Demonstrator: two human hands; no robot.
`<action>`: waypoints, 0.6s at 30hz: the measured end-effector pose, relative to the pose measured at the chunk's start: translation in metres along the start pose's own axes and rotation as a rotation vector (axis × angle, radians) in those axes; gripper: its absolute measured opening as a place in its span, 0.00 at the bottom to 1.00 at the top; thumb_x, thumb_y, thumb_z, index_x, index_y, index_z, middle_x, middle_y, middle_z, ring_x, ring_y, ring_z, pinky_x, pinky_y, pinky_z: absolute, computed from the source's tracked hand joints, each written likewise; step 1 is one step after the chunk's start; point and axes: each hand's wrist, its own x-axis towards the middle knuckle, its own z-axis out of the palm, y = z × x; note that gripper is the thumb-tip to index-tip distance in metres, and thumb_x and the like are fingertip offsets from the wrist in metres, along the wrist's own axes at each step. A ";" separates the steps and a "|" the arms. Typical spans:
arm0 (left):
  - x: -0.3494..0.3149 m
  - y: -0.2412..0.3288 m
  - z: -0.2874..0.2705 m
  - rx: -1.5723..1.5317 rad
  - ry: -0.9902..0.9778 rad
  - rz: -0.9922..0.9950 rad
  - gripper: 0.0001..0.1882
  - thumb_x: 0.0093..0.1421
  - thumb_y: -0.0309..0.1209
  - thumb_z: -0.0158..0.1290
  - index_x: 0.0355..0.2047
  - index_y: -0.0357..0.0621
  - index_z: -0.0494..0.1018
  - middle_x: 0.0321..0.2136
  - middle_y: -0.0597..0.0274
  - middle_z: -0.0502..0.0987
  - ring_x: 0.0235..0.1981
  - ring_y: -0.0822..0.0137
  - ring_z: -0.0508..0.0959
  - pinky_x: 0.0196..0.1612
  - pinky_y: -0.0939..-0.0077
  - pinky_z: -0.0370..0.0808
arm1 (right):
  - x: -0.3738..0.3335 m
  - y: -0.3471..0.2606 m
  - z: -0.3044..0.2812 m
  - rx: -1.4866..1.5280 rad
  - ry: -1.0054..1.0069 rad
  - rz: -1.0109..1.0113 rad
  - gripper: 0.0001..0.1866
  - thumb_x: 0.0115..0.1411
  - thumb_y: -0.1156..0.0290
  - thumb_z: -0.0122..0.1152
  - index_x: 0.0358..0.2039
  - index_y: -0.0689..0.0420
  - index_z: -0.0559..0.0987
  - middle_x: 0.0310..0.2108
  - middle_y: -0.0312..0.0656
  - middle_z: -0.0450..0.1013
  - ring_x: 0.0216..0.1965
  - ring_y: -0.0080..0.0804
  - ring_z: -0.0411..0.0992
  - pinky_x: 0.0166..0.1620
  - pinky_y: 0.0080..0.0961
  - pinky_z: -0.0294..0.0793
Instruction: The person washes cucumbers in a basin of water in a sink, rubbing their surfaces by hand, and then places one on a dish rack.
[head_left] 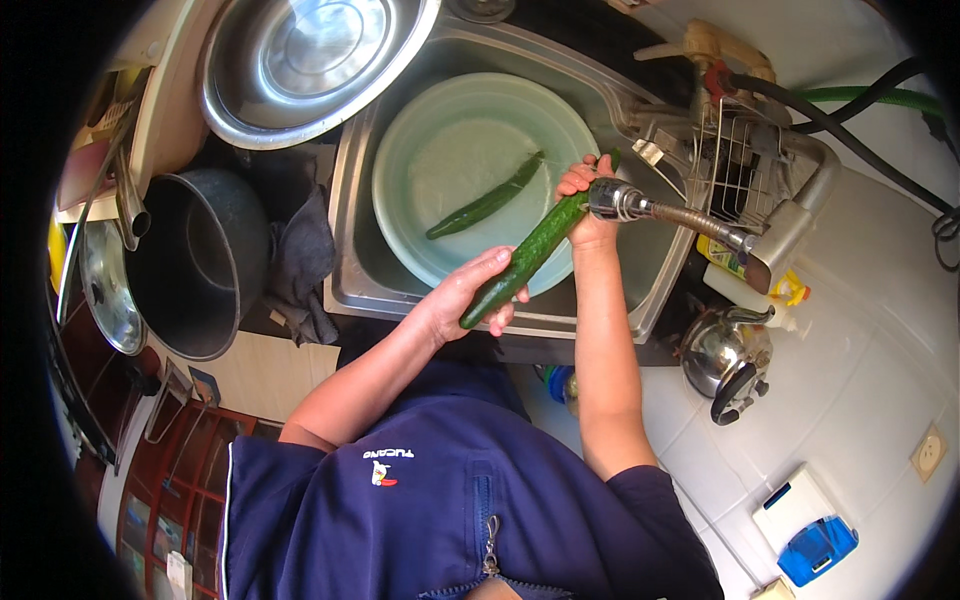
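A long green cucumber [532,256] is held slantwise over the near right rim of a pale green basin [388,190] in the sink. My left hand [462,294] is closed round its near end, thumb on top. My right hand [594,228] grips its far end, partly hidden behind the metal faucet head [614,199]. That faucet head hangs right over the cucumber; whether water runs from it I cannot tell. Inside the basin, a second cucumber [482,208] lies in shallow water.
Around the basin is a steel sink [352,262]. A shiny metal bowl [228,98] stands at the far left, with a dark pot [190,262] and a dark cloth [302,262] below it. To the right are a wire rack [738,165], a bottle [735,285] and a kettle [716,348].
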 end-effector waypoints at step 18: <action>-0.008 0.004 0.012 0.698 0.230 0.138 0.34 0.58 0.37 0.50 0.60 0.42 0.48 0.36 0.54 0.69 0.22 0.69 0.72 0.24 0.77 0.70 | 0.025 0.004 0.009 -0.345 0.400 -0.208 0.18 0.53 0.58 0.62 0.14 0.52 0.67 0.14 0.35 0.64 0.17 0.27 0.64 0.24 0.22 0.68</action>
